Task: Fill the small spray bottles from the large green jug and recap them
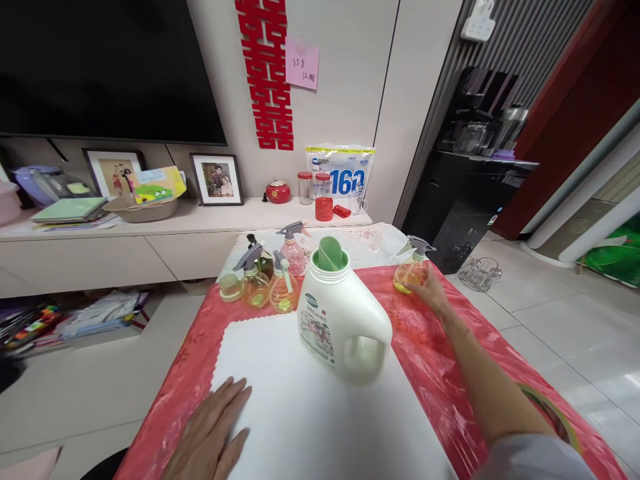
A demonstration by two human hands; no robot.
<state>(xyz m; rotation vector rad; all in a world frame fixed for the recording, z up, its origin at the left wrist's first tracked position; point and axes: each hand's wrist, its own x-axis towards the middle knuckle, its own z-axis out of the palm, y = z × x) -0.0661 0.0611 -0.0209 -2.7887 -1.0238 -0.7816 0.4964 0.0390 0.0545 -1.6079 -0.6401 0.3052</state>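
Observation:
A large white detergent jug (345, 313) stands uncapped on a white mat (280, 413), its green pouring spout showing at the top. My left hand (215, 427) lies flat on the mat's left edge, fingers stretched out, holding nothing. At the right of the table, my right hand (425, 290) is wrapped round an amber spray bottle (411, 273) with a grey trigger head and some yellow liquid at the bottom. Left of the jug stand two more amber spray bottles (284, 290), a pink spray bottle (294, 257), a dark pump bottle (265, 263) and a pale green cap (231, 288).
Red plastic sheeting (175, 393) covers the table, with a patterned white cloth (370, 240) at the far end. A roll of tape (550, 410) lies at the right edge. Behind, a low cabinet (210, 227) bears framed photos, jars and a bag. A wire rack (480, 273) sits on the floor.

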